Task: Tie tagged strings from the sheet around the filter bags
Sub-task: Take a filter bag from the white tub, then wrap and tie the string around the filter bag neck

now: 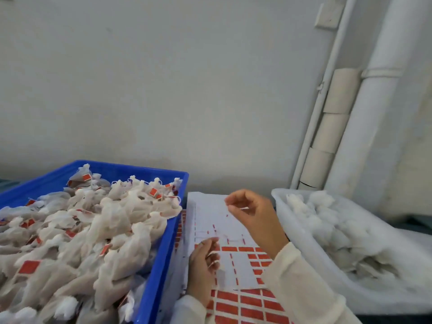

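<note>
On the left, a blue crate [161, 265] is heaped with tied filter bags [93, 230], many showing red tags. At the right stands a white bin [304, 249] of untied white bags [339, 232]. Between the two lies the sheet [233, 272], its red tags in rows with bare gaps where some are missing. The right hand [254, 218] hovers above the sheet, thumb and forefinger pinched together; whether a string is caught between them cannot be told. The left hand [204, 267] rests on the sheet, fingers curled at a tag's edge.
</note>
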A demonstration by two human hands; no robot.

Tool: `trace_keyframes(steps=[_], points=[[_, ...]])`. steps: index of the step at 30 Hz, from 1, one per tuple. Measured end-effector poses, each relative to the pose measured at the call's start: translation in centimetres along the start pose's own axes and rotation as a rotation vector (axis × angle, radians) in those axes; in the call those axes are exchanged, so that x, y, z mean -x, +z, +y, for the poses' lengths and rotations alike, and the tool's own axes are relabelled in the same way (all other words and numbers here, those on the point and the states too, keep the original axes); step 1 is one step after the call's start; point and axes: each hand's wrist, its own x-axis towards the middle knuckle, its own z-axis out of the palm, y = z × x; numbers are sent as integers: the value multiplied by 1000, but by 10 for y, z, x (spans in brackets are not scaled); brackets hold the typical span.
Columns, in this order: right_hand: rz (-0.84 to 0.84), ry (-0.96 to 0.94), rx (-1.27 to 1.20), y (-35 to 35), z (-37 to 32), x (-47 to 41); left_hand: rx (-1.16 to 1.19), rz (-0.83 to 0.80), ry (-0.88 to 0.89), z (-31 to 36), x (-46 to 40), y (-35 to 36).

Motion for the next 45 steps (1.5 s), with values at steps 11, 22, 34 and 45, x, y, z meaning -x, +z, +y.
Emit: trace_keyframes(steps=[11,22,34,45], points=[[453,604,492,-229,107,76,-47,-79,29,-20,-3,23],[557,888,461,-300,181,50,-33,-40,39,-27,-16,26],[273,971,750,-287,180,36,5,-63,17,-31,-27,25],[69,818,1224,-291,181,35,11,-84,16,-32,-30,26]])
